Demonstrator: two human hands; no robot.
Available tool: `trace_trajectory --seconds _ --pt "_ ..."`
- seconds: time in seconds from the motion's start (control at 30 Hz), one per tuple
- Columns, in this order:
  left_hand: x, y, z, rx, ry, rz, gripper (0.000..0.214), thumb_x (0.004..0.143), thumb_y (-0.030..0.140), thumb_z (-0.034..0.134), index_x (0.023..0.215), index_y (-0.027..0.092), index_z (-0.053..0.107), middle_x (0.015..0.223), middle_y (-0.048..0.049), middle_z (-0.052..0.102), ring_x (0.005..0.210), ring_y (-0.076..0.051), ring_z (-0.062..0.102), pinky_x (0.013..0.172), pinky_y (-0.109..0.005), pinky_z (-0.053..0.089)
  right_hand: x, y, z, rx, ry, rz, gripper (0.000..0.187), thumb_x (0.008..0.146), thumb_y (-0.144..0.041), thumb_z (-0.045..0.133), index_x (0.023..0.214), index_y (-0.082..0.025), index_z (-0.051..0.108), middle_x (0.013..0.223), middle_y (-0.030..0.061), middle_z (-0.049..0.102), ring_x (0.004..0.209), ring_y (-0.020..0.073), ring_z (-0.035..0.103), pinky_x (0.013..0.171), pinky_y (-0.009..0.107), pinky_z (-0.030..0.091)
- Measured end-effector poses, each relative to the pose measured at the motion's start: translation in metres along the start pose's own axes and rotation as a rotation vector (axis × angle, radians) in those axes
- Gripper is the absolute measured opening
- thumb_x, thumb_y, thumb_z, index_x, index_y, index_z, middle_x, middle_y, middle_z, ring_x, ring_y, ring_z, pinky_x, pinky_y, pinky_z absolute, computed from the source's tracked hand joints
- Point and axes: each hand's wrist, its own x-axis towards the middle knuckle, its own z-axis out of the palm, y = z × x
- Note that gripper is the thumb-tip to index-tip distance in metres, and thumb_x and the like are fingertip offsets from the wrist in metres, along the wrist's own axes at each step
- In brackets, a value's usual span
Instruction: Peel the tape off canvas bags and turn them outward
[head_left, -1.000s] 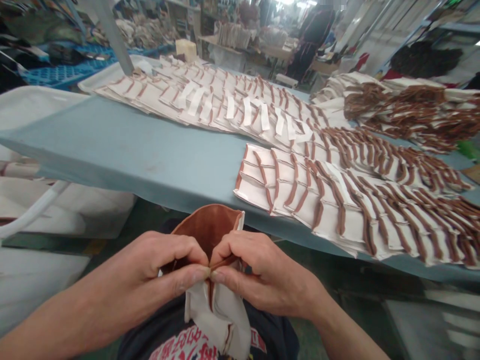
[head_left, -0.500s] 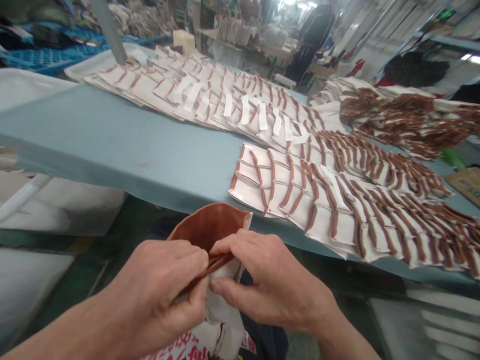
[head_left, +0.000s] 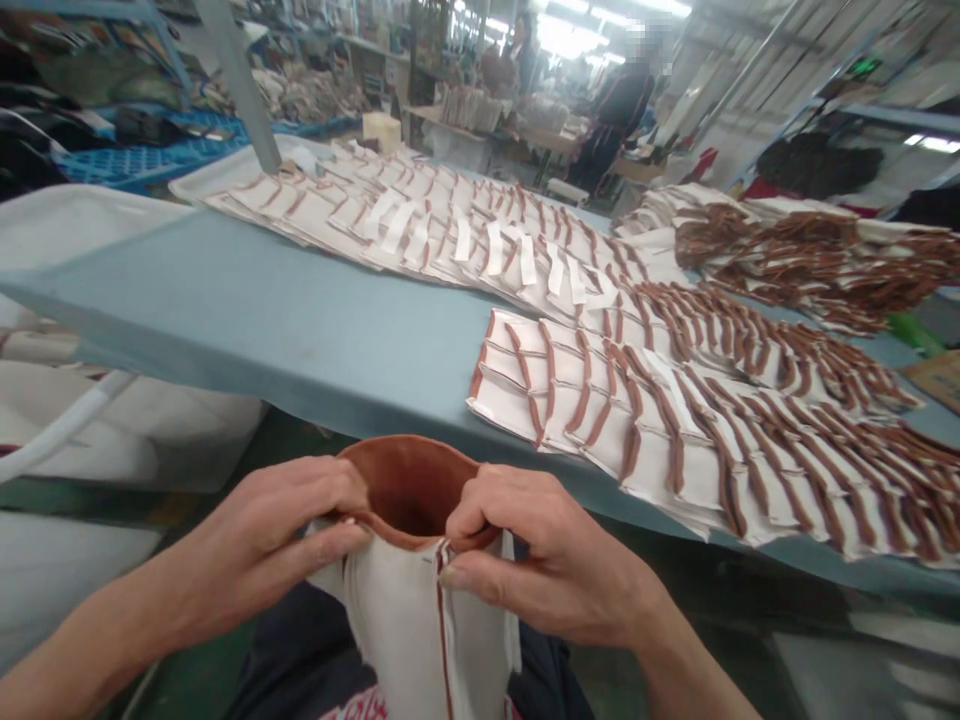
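Gripping the pouch point(head_left: 420, 600) at its brown rim, I have my left hand point(head_left: 277, 535) and right hand point(head_left: 540, 560) both pinched shut on it, mouth spread open, below the surface point(head_left: 262, 320) edge, near rows of pieces point(head_left: 675, 420)

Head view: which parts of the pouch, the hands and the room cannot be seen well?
- Pouch, head view: lower end cut off by the bottom edge; inside in shadow.
- Left hand and right hand: some fingertips hidden behind the pouch rim.
- Person at the back: blurred and too small, head view.
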Motion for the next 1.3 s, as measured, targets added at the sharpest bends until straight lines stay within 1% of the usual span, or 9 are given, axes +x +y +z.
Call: trace_trajectory --seconds 0.07,0.1,0.23,0.37,0.53,0.9,1.1,1.2,1.3 --pt "0.006 0.007 -0.003 -0.053 -0.049 0.035 0.024 0.116 0.035 0.056 0.129 0.028 0.075 0.118 -0.0013 0.084 0.106 -0.020 0.077 0.096 -0.025 0.057 0.005 -0.002 0.003 0.019 -0.020 -0.006 0.021 0.107 -0.026 0.076 0.089 -0.022 0.067 0.085 -0.0015 0.074 0.076 0.0134 0.063 0.078 0.025 0.049" --pt "0.010 0.014 -0.003 -0.091 -0.068 0.040 0.027 0.118 0.033 0.050 0.131 0.028 0.073 0.120 -0.0016 0.083 0.109 -0.020 0.076 0.100 -0.026 0.056 0.007 -0.002 0.005 0.018 -0.034 0.006 0.021 0.107 -0.026 0.077 0.089 -0.022 0.067 0.086 -0.0015 0.074 0.076 0.0135 0.063 0.079 0.025 0.049" --pt "0.025 0.043 -0.001 -0.238 -0.188 0.002 0.039 0.120 0.026 0.036 0.100 0.023 0.069 0.093 0.0027 0.073 0.088 -0.015 0.067 0.089 -0.023 0.050 0.008 -0.001 0.007 -0.011 -0.055 0.059 0.022 0.104 -0.024 0.079 0.086 -0.023 0.064 0.084 -0.0028 0.071 0.074 0.0133 0.060 0.080 0.025 0.049" --pt "0.035 0.056 0.001 -0.289 -0.206 -0.085 0.037 0.118 0.033 0.046 0.091 0.023 0.070 0.084 0.0056 0.070 0.079 -0.012 0.064 0.078 -0.021 0.045 0.005 -0.002 0.009 -0.036 -0.027 0.115 0.020 0.099 -0.020 0.075 0.084 -0.023 0.062 0.079 -0.0041 0.067 0.068 0.0125 0.054 0.073 0.026 0.045" --pt "0.040 0.051 0.003 -0.340 -0.203 -0.179 0.031 0.108 0.036 0.063 0.082 0.020 0.072 0.071 0.0068 0.065 0.062 -0.010 0.054 0.058 -0.019 0.041 0.005 0.000 0.015 -0.071 -0.022 0.169 0.017 0.100 -0.023 0.071 0.085 -0.022 0.063 0.080 -0.0020 0.067 0.072 0.0138 0.056 0.071 0.026 0.041" --pt "0.037 0.040 0.008 -0.433 -0.181 -0.206 0.030 0.106 0.030 0.062 0.082 0.020 0.077 0.070 0.0058 0.066 0.062 -0.010 0.057 0.058 -0.015 0.044 0.006 0.003 0.023 -0.093 0.030 0.158 0.013 0.095 -0.019 0.069 0.083 -0.021 0.064 0.078 -0.0017 0.067 0.071 0.0137 0.058 0.070 0.026 0.042" --pt "0.031 0.037 0.017 -0.429 -0.103 -0.242 0.026 0.103 0.027 0.060 0.083 0.020 0.076 0.071 0.0062 0.068 0.063 -0.011 0.061 0.057 -0.017 0.044 0.005 0.009 0.019 -0.063 0.036 0.142 0.003 0.102 -0.017 0.070 0.100 -0.018 0.072 0.091 0.0016 0.079 0.077 0.0132 0.070 0.073 0.022 0.050" --pt "0.028 0.036 0.019 -0.359 -0.084 -0.219 0.028 0.102 0.025 0.056 0.083 0.020 0.074 0.072 0.0061 0.070 0.064 -0.011 0.063 0.059 -0.018 0.045 0.003 0.013 0.021 -0.211 0.060 0.065 0.005 0.103 -0.014 0.071 0.102 -0.017 0.074 0.094 0.0042 0.082 0.081 0.0154 0.076 0.076 0.024 0.053" --pt "0.029 0.039 0.022 -0.186 -0.042 -0.178 0.029 0.101 0.022 0.051 0.078 0.021 0.069 0.064 0.0078 0.061 0.057 -0.010 0.056 0.057 -0.021 0.039 0.003 0.015 0.025 -0.413 0.114 -0.052 0.010 0.106 -0.014 0.068 0.101 -0.016 0.076 0.092 0.0050 0.085 0.082 0.0177 0.079 0.076 0.027 0.053"
